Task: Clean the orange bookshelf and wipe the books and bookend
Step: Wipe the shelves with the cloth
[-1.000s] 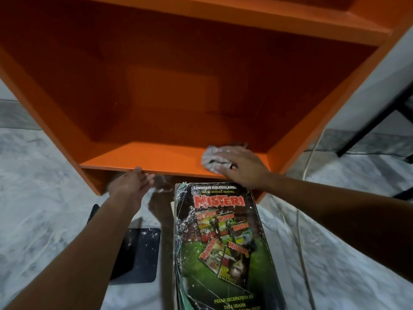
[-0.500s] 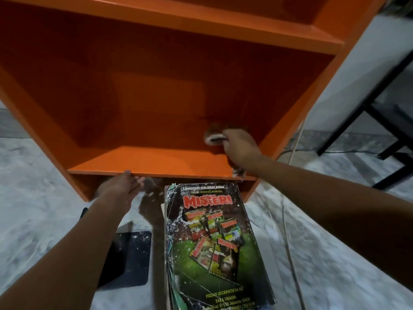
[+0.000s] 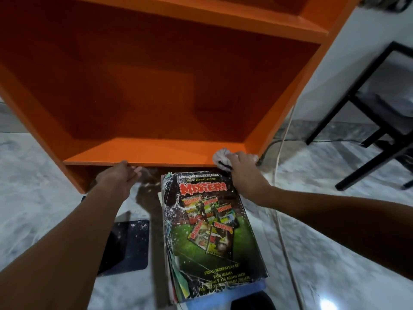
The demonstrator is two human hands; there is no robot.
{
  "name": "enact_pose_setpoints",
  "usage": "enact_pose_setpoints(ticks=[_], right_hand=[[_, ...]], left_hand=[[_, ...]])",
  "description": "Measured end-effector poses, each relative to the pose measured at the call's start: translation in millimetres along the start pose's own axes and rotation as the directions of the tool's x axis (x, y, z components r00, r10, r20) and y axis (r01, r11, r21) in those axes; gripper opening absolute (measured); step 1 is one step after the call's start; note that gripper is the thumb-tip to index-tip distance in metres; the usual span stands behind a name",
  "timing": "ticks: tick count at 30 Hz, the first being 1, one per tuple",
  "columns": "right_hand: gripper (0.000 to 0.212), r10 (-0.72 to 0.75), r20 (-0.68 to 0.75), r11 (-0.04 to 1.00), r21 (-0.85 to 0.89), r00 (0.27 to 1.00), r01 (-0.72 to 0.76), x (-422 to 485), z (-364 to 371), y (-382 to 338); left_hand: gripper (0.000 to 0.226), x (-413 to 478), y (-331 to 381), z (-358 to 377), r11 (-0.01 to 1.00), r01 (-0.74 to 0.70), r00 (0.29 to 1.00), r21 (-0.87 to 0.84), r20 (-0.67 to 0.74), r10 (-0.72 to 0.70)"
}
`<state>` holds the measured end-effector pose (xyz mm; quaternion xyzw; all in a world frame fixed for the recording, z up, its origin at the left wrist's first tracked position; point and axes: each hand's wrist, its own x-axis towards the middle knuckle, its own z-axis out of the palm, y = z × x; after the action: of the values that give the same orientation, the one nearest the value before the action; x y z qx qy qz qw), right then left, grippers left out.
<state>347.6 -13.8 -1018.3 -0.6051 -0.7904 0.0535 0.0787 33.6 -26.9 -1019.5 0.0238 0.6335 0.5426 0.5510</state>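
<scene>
Right hand (image 3: 242, 170) pulled forward to shelf (image 3: 156, 151) edge, fingers (image 3: 233, 158) clutching cloth (image 3: 220, 155), left fingers (image 3: 134, 170) straight

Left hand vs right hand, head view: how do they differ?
Grip: the left hand holds nothing, fingers straight; the right hand grips a cloth.
Place: the left hand touches the front edge of the orange bookshelf near the middle of its bottom board; the right hand is at the right front corner.
Shared: both are at that front edge, just beyond the stack of books on the floor.
</scene>
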Motion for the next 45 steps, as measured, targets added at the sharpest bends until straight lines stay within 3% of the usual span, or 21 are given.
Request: enact_pose_setpoints(ticks=[4,7,10,12,14,17,19,22,23,26,30,33,36,39,43,44,45], right_hand=[[0.048,-0.232,0.079,0.953,0.218,0.969,0.210,-39,-4,-20],[0.045,-0.233,-0.068,0.940,0.242,0.970,0.242,-9,-16,-33],[0.039,-0.117,-0.146,0.986,0.101,0.982,0.132,53,-18,-28],[0.030,0.074,-0.022,0.997,0.025,0.997,-0.073,84,-11,-21],[0.043,0.140,0.056,0.990,0.018,0.989,-0.141,96,1,-26],[0.046,-0.016,0.011,0.998,0.054,1.000,0.016,92,15,-43],[0.045,-0.105,-0.004,0.988,0.117,0.994,0.105,90,25,-63],[0.047,-0.165,-0.062,0.977,0.129,0.984,0.172,95,40,-99],[0.046,-0.180,-0.070,0.974,0.127,0.981,0.188,99,44,-113],[0.042,-0.240,-0.083,0.962,0.116,0.967,0.248,115,52,-152],[0.045,-0.353,0.001,0.928,0.130,0.935,0.350,138,57,-209],[0.051,-0.523,0.030,0.840,0.190,0.852,0.509,144,59,-249],[0.043,-0.682,0.065,0.716,0.259,0.728,0.648,139,63,-281],[0.037,-0.800,0.045,0.588,0.254,0.598,0.768,134,68,-285],[0.025,-0.952,-0.023,0.307,-0.023,0.307,0.951,126,74,-278],[0.024,-0.959,-0.023,0.284,-0.120,0.284,0.951,123,75,-281],[0.020,-0.947,0.027,0.304,-0.233,0.319,0.924,119,74,-282]], left_hand=[[0.035,-3,2,-3,0.996,0.020,0.998,-0.092,0.069,-0.013],[0.021,-7,2,-5,0.998,-0.010,0.996,-0.068,0.084,0.016],[0.020,-5,9,-5,0.999,-0.037,0.999,-0.034,-0.035,0.036],[0.020,-4,16,-8,0.998,-0.053,0.994,-0.046,-0.095,0.049],[0.019,1,26,-17,0.995,-0.070,0.987,-0.069,-0.152,0.059],[0.023,3,42,-27,0.992,-0.093,0.968,-0.089,-0.241,0.069],[0.046,8,53,-33,0.990,-0.140,0.936,-0.021,-0.328,0.125],[0.054,5,66,-42,0.970,-0.206,0.811,0.129,-0.532,0.243],[0.054,1,71,-44,0.953,-0.247,0.790,0.173,-0.534,0.302],[0.046,1,80,-51,0.893,-0.384,0.815,0.237,-0.367,0.448],[0.027,10,89,-73,0.827,-0.400,0.817,0.395,-0.256,0.517],[0.030,9,94,-83,0.842,-0.388,0.858,0.374,-0.185,0.478],[0.030,4,102,-93,0.890,-0.381,0.893,0.250,-0.148,0.424],[0.034,1,106,-98,0.892,-0.380,0.908,0.246,-0.086,0.411],[0.028,2,101,-94,0.869,-0.413,0.888,0.272,-0.090,0.451],[0.027,3,99,-93,0.857,-0.428,0.878,0.287,-0.092,0.470],[0.027,3,95,-91,0.848,-0.443,0.869,0.290,-0.091,0.486]])
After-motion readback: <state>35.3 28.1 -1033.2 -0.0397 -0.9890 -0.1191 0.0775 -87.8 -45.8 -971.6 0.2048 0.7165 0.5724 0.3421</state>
